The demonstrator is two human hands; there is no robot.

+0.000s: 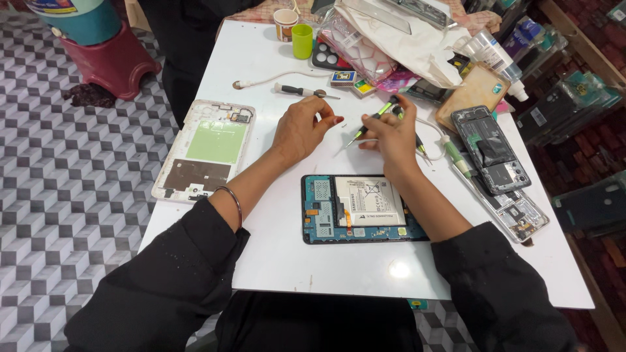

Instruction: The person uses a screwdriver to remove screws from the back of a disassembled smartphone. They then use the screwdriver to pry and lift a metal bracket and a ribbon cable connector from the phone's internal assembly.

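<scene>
Just above the opened tablet (362,210) on the white surface (287,261), both hands are busy. Right hand (391,133) has its grip closed round a green-handled screwdriver (373,121), tip angled down toward the surface. Left hand (301,127) sits just left of that tip, fingers pinched together, though I can't tell if there's anything tiny between them. Left of the tablet lies its white back cover (207,150), right of it a dismantled phone (492,150). Another screwdriver (301,90) lies beyond the hands.
</scene>
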